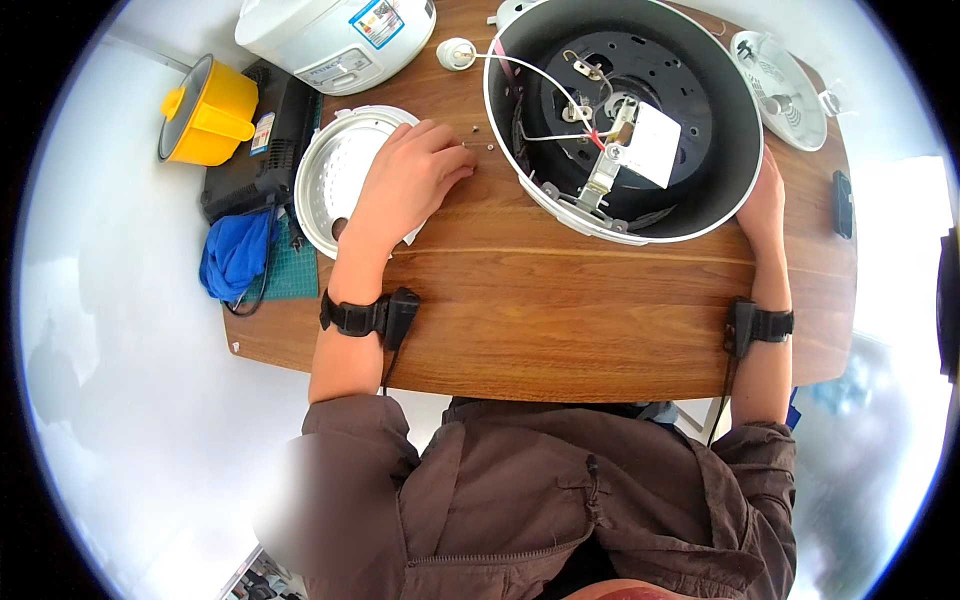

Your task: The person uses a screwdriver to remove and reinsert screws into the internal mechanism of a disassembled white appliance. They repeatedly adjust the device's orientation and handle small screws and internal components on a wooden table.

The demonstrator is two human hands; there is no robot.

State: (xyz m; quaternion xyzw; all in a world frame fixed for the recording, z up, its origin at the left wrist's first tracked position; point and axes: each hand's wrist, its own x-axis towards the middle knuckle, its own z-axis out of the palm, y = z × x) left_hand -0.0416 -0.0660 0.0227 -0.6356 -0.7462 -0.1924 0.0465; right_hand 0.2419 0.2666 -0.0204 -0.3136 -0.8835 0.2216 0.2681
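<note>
A rice cooker body lies with its dark cavity facing up, showing wires, a metal bracket and a white plate. My right hand rests against its right outer wall; the fingertips are hidden behind it. My left hand is curled over the right edge of a round, white, perforated cover, with its fingertips low by the table. Whatever those fingers may hold is hidden. Just beyond them lie a few tiny screw-like pieces. From the body a white wire leads to a round white fitting.
A white rice cooker stands at the back left. Left of the cover are a black case, a yellow pot, a blue cloth and a green mat. On the right are a white plastic part and a dark object.
</note>
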